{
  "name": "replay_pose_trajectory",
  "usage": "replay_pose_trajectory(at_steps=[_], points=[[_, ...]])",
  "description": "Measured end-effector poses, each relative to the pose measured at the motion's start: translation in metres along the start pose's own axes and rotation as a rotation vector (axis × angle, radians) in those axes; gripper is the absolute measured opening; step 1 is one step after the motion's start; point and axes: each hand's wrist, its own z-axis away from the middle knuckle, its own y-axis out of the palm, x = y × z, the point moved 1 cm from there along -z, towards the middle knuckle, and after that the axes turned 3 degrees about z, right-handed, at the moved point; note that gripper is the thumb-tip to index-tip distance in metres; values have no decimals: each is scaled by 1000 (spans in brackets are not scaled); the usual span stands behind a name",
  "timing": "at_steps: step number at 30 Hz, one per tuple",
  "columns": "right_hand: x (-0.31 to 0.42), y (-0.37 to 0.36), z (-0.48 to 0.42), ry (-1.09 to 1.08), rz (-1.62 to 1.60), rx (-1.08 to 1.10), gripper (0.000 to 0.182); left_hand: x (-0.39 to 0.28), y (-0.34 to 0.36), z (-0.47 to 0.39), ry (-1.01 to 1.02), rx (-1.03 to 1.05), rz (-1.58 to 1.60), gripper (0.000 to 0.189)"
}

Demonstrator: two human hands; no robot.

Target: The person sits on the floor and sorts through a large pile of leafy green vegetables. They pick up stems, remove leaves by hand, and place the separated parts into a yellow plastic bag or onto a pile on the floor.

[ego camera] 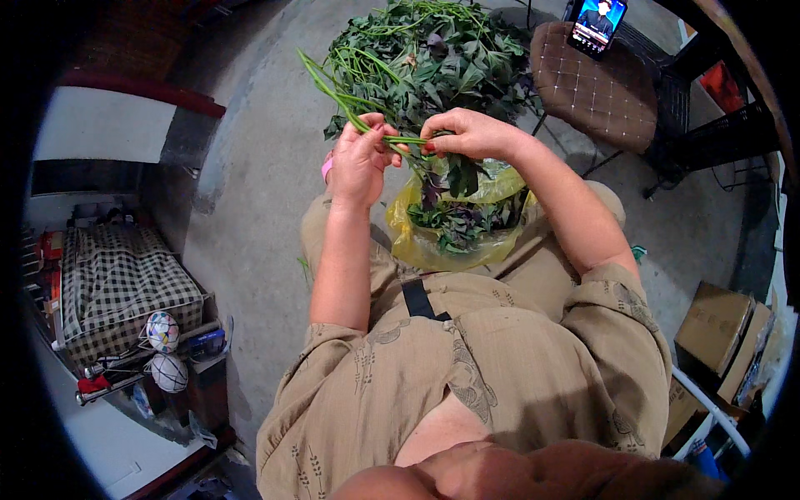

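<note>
A few long green leaf stems [334, 94] pass through my left hand [362, 159], which is closed around them. My right hand [465, 134] pinches the leafy end of the same stems between thumb and fingers. Dark green and purplish leaves [464, 177] hang below my right fingers. Under them, between my knees, a yellow translucent plastic bag [406, 240] stands with its mouth spread. Loose leaves [462, 222] lie inside it. Beyond my hands a large heap of leafy stems [431, 69] rests on the floor.
A brown cushioned chair [590, 94] stands at the upper right, with a lit phone [597, 28] propped on it. Cardboard boxes [712, 328] sit at the lower right. To the left are a checkered cloth-covered item [125, 275] and netted balls [165, 372]. Grey concrete floor [262, 206] surrounds me.
</note>
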Motion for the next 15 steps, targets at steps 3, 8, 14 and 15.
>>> replay_pose_trajectory(at_steps=[3, 8, 14, 15], points=[[4, -3, 4, -47, 182, -38, 17, -6, -4, -1, 32, -14, -19, 14], [6, -2, 6, -107, 522, -170, 15, -8, 0, 2, 57, -57, -56, 13], [16, 12, 2, 30, 897, -438, 19, 5, 11, 2, 128, -143, -76, 13], [11, 13, 0, 56, 854, -472, 20, 8, 12, 1, 135, -159, -72, 12]])
